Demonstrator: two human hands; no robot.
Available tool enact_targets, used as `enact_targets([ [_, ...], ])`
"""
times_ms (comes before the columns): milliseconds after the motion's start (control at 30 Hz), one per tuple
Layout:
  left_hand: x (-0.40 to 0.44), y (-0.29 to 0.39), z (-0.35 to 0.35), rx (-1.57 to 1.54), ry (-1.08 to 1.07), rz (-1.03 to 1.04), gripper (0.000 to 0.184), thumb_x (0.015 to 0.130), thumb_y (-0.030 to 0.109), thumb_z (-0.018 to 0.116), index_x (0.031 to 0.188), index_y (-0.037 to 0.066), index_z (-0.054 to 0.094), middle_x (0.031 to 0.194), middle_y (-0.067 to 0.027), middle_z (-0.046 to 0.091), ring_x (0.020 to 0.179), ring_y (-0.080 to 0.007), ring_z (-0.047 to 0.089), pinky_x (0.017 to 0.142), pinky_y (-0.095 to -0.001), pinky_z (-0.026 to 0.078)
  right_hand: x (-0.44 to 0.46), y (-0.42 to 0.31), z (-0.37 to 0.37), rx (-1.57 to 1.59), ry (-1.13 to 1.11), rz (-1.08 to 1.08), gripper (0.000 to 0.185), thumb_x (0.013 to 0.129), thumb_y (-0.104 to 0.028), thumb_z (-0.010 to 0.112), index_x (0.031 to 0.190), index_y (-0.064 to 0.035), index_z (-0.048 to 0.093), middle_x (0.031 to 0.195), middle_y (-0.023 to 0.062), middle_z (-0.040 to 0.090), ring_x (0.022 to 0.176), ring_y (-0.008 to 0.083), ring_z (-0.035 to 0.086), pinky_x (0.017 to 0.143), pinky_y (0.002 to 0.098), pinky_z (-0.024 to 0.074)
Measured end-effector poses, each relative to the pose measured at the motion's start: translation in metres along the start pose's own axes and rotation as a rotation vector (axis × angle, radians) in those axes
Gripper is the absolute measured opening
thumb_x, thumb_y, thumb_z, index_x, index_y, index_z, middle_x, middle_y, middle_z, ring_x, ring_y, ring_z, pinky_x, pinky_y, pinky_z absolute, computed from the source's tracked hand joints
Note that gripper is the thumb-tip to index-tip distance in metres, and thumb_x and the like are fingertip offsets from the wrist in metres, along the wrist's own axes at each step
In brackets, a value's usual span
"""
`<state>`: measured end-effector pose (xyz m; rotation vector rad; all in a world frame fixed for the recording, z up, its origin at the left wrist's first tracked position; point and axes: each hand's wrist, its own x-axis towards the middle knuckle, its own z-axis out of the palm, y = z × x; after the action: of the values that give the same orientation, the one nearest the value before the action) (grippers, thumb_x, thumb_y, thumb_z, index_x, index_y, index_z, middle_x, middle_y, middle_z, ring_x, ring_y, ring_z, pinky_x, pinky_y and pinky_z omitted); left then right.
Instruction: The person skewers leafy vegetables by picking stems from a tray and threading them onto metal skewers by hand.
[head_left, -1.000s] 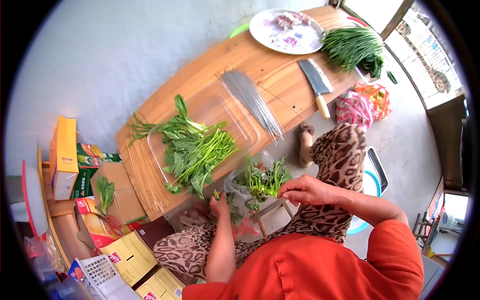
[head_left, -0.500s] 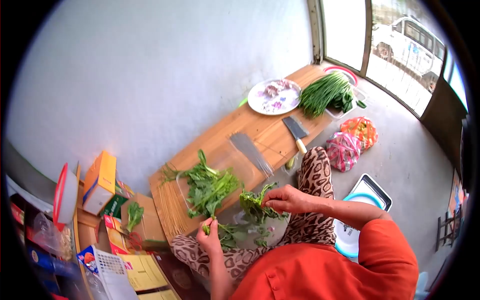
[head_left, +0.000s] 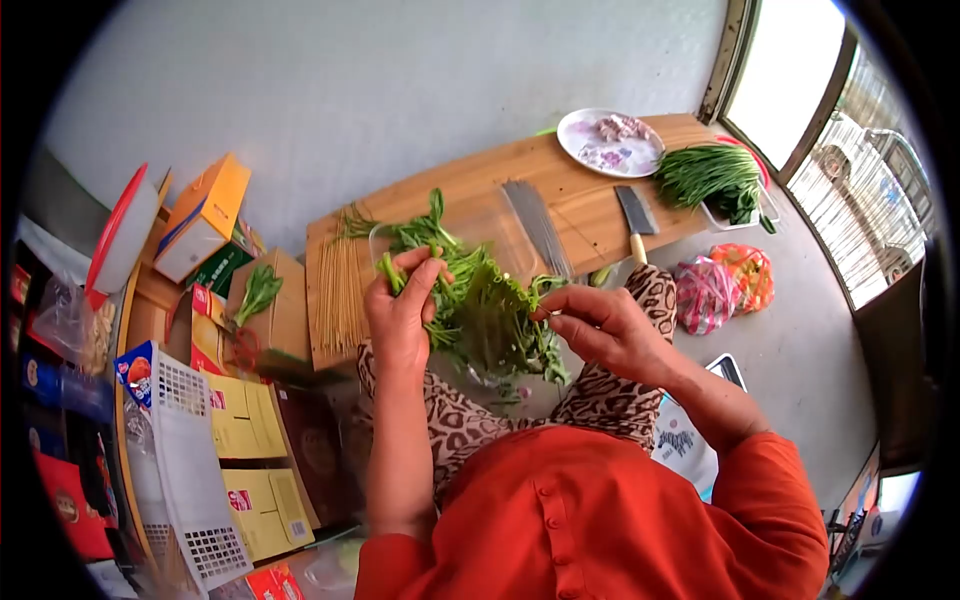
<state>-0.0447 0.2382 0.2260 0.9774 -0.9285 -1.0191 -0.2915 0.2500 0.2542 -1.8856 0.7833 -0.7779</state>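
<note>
Loosely curled fingers, left hand [head_left: 402,310], slim stems [head_left: 391,274] within, right hand [head_left: 615,333], fingers apparently pinching ruffled greens [head_left: 497,312]

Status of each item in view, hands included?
Left hand: closed on green stems
Right hand: pinching leafy bunch
Leafy bunch: held up, leaves hanging
Cleaver: flat on table
Plate: meat on it
Tray: open, greens inside
Sticks: bare, laid together
Pink bag: bulging
</note>
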Motion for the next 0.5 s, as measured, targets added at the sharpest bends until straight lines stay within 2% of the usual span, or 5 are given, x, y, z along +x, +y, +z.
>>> enact_targets([
  [100, 0.002, -0.013, -0.001, -0.031, -0.013, -0.052, 0.019, 0.085, 0.012, 0.067, 0.101, 0.002, 0.066, 0.08, -0.0033, 0.065, 0.061, -0.0044, 0.053, 0.044, -0.0178, 0.03, 0.004, 0.007, 0.006, -0.002, 0.024, -0.038, 0.017, 0.095, -0.013, 0.052, 0.104, -0.0026, 0.061, 0.062, -0.0006, 0.047, 0.055, 0.0053, 0.043, 0.05, 0.0246, 0.0378],
  [200, 0.001, -0.024, -0.004, -0.051, -0.009, -0.105, 0.02, 0.085, 0.014, 0.068, 0.101, 0.002, 0.066, 0.08, -0.0026, 0.065, 0.066, -0.0063, 0.057, 0.045, -0.0192, 0.032, 0.007, 0.009, 0.007, -0.039, -0.016, 0.05, 0.018, 0.09, -0.009, 0.054, 0.105, -0.0007, 0.061, 0.077, 0.0131, 0.06, 0.066, 0.0213, 0.058, 0.062, 0.0337, 0.0461],
  [233, 0.001, -0.026, -0.005, -0.053, -0.013, -0.12, 0.02, 0.085, 0.015, 0.068, 0.101, 0.003, 0.066, 0.081, -0.0022, 0.065, 0.069, -0.0071, 0.059, 0.046, -0.0198, 0.032, 0.009, 0.012, 0.008, -0.036, -0.023, 0.059, 0.018, 0.09, -0.009, 0.054, 0.105, -0.0007, 0.061, 0.077, 0.0131, 0.06, 0.066, 0.0213, 0.058, 0.062, 0.0337, 0.0461],
  [300, 0.001, -0.029, -0.007, -0.065, -0.013, -0.149, 0.021, 0.085, 0.016, 0.068, 0.101, 0.003, 0.066, 0.081, -0.0018, 0.065, 0.07, -0.007, 0.058, 0.047, -0.0198, 0.032, 0.011, 0.018, 0.009, -0.034, -0.006, 0.039, 0.017, 0.094, -0.013, 0.053, 0.104, -0.0036, 0.062, 0.06, -0.0003, 0.044, 0.053, 0.0056, 0.041, 0.05, 0.024, 0.036],
  [500, -0.001, -0.038, -0.008, -0.086, -0.007, -0.201, 0.02, 0.086, 0.018, 0.068, 0.101, 0.005, 0.066, 0.08, 0.0, 0.064, 0.072, -0.0063, 0.057, 0.048, -0.0201, 0.031, 0.012, 0.025, 0.012, -0.043, -0.006, 0.075, 0.017, 0.094, -0.013, 0.052, 0.105, -0.0036, 0.062, 0.058, -0.0007, 0.044, 0.051, 0.006, 0.041, 0.048, 0.0242, 0.0351],
])
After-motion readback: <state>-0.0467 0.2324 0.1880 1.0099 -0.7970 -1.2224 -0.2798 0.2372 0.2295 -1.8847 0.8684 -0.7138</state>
